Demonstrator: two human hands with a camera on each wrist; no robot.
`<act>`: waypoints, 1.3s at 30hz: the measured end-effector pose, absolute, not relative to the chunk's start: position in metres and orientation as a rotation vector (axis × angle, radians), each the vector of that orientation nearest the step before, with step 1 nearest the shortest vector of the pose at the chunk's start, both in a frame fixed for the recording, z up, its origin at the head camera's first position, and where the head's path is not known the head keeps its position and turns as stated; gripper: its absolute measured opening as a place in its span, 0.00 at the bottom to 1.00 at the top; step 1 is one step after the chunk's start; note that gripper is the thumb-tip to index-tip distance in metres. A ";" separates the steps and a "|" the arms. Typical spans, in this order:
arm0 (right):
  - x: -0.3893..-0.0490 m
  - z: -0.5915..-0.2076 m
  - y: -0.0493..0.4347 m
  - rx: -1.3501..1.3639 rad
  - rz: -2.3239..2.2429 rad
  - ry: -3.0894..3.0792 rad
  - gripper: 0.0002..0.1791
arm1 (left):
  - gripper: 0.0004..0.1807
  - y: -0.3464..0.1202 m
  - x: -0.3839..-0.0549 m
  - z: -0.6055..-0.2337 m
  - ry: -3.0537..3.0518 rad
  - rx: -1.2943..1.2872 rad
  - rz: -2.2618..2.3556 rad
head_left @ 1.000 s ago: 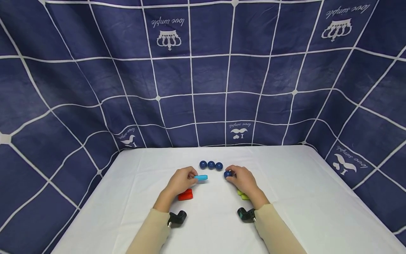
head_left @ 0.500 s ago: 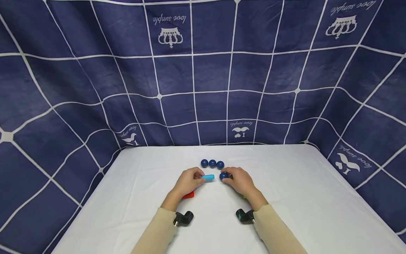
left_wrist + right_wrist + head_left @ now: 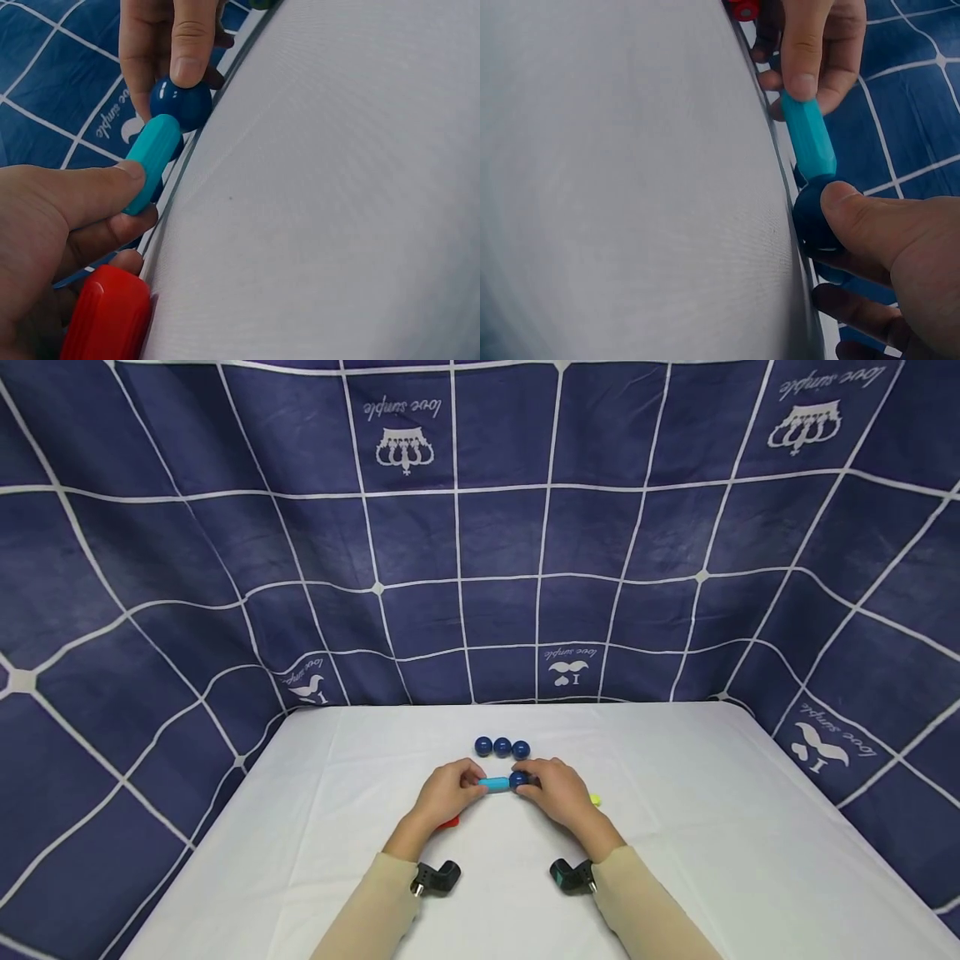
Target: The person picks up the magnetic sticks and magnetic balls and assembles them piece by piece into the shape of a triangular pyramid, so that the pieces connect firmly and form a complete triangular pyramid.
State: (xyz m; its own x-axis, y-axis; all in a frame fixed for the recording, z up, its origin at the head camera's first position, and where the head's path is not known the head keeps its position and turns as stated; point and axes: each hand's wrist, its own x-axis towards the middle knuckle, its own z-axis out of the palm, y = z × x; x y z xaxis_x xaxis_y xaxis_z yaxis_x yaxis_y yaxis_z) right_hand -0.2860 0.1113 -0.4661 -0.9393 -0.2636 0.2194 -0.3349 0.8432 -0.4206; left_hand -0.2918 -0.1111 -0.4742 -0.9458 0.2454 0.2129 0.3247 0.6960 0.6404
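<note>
Between thumb and fingers, my left hand (image 3: 447,793) pinches one end of a light-blue ridged plastic rod (image 3: 495,783). My right hand (image 3: 558,792) pinches a dark blue ball (image 3: 517,780). The rod's free end meets the ball; both wrist views show this contact between the rod (image 3: 154,157) and the ball (image 3: 816,217). Whether they are joined or only touching, I cannot tell. A red rod (image 3: 109,315) lies beside the left hand, mostly covered by it in the head view. Part of a yellow-green piece (image 3: 595,799) shows beyond the right hand.
Three more dark blue balls (image 3: 502,747) stand in a row behind the hands. White cloth covers the table (image 3: 360,760). A navy curtain with white grid lines (image 3: 495,535) hangs behind and at the sides. Black wrist cameras (image 3: 437,877) sit at both wrists.
The left hand has moved right with the light-blue rod, and the right hand has moved left with the ball. The gap between rod and ball has closed.
</note>
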 end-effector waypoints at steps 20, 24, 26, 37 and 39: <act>-0.289 -0.450 0.138 0.494 0.860 -2.887 0.19 | 0.08 -0.110 -0.287 -0.476 -2.799 -0.457 -1.054; -0.292 -0.446 0.155 0.524 0.954 -2.930 0.16 | 0.08 -0.110 -0.288 -0.476 -2.794 -0.450 -1.055; -0.293 -0.444 0.163 0.541 0.968 -2.966 0.15 | 0.08 -0.110 -0.288 -0.477 -2.792 -0.451 -1.057; -0.292 -0.441 0.199 0.539 1.073 -3.102 0.10 | 0.08 -0.111 -0.290 -0.479 -2.789 -0.422 -1.073; -0.291 -0.441 0.203 0.546 1.098 -3.124 0.09 | 0.08 -0.111 -0.289 -0.479 -2.790 -0.422 -1.071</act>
